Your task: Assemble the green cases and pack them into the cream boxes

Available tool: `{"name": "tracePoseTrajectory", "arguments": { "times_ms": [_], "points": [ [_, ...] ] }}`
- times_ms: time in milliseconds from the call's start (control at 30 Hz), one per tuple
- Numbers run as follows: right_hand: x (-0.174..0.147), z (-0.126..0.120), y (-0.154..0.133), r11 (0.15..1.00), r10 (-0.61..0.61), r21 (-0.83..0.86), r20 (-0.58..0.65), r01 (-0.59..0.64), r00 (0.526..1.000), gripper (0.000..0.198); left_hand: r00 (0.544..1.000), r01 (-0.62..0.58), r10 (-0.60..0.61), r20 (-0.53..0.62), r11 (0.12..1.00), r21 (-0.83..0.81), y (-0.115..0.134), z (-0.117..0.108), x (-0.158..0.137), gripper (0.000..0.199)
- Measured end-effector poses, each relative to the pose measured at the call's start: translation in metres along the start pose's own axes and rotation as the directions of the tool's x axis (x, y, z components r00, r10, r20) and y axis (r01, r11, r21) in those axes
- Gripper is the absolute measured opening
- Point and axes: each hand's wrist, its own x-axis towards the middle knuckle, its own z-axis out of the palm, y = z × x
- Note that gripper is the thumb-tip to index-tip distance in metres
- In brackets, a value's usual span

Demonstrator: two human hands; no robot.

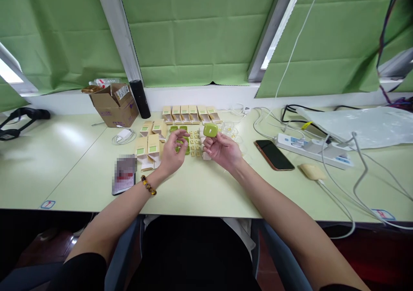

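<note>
My right hand (226,153) pinches a small rounded green case (211,130) and holds it up above the table. To its left, my left hand (173,153) is over several more green cases (187,149), its fingers curved and apart with nothing visible in them. Some of those cases are hidden behind the fingers. Between the hands lie rows of small yellowish pieces (195,147). White pieces (205,156) show partly behind my right hand, and clear plastic pieces (229,129) lie beyond it. Open kraft-paper boxes (148,151) with green labels stand beside my left hand.
More kraft boxes (185,115) line the back. Leftward are a cardboard carton (116,110), a black cylinder (140,99), a coiled white cable (124,136) and a blurred-out flat item (124,174). Rightward lie a phone (274,154), a power strip (314,150), a cream-coloured device (312,171) and loose cables.
</note>
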Motion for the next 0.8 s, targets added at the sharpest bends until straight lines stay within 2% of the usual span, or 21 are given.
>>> {"name": "tracePoseTrajectory", "arguments": {
  "times_ms": [100, 200, 300, 367, 433, 500, 533, 600, 700, 800],
  "points": [
    [0.000, -0.004, 0.005, 0.999, -0.026, -0.047, 0.002, 0.026, 1.000, 0.042, 0.998, 0.012, -0.011, 0.065, 1.000, -0.007, 0.000, 0.001, 0.000, 0.034],
    [0.000, -0.006, 0.012, 0.979, -0.108, -0.179, -0.037, 0.100, 0.993, 0.043, 0.991, 0.038, -0.035, 0.132, 0.999, -0.017, -0.001, 0.004, -0.001, 0.038],
    [-0.003, -0.006, 0.020, 0.876, -0.265, -0.423, -0.024, 0.230, 0.964, 0.039, 0.984, 0.067, -0.059, 0.167, 0.997, -0.046, -0.002, 0.006, -0.002, 0.045],
    [-0.006, -0.006, 0.024, 0.707, -0.369, -0.630, 0.059, 0.321, 0.928, 0.031, 0.981, 0.076, -0.064, 0.182, 0.995, -0.064, -0.003, 0.008, -0.002, 0.051],
    [-0.008, -0.007, 0.027, 0.449, -0.439, -0.793, 0.205, 0.411, 0.875, 0.022, 0.980, 0.076, -0.063, 0.188, 0.995, -0.059, -0.003, 0.008, -0.002, 0.055],
    [-0.009, -0.009, 0.030, 0.192, -0.452, -0.858, 0.354, 0.477, 0.819, 0.019, 0.982, 0.067, -0.062, 0.180, 0.998, -0.019, -0.004, 0.009, -0.002, 0.056],
    [-0.010, -0.009, 0.030, 0.098, -0.445, -0.863, 0.407, 0.496, 0.798, 0.020, 0.983, 0.064, -0.064, 0.173, 0.998, 0.007, -0.005, 0.009, -0.002, 0.055],
    [-0.010, -0.009, 0.031, -0.012, -0.435, -0.859, 0.466, 0.512, 0.771, 0.023, 0.985, 0.062, -0.068, 0.160, 0.997, 0.041, -0.007, 0.010, -0.003, 0.051],
    [-0.011, -0.008, 0.031, -0.040, -0.448, -0.852, 0.482, 0.522, 0.753, 0.023, 0.987, 0.071, -0.067, 0.145, 0.997, -0.024, -0.009, 0.011, -0.002, 0.050],
    [-0.012, -0.007, 0.030, 0.017, -0.495, -0.865, 0.428, 0.501, 0.756, 0.018, 0.993, 0.100, -0.087, 0.085, 0.981, -0.168, -0.010, 0.010, 0.000, 0.054]
  ]
}}
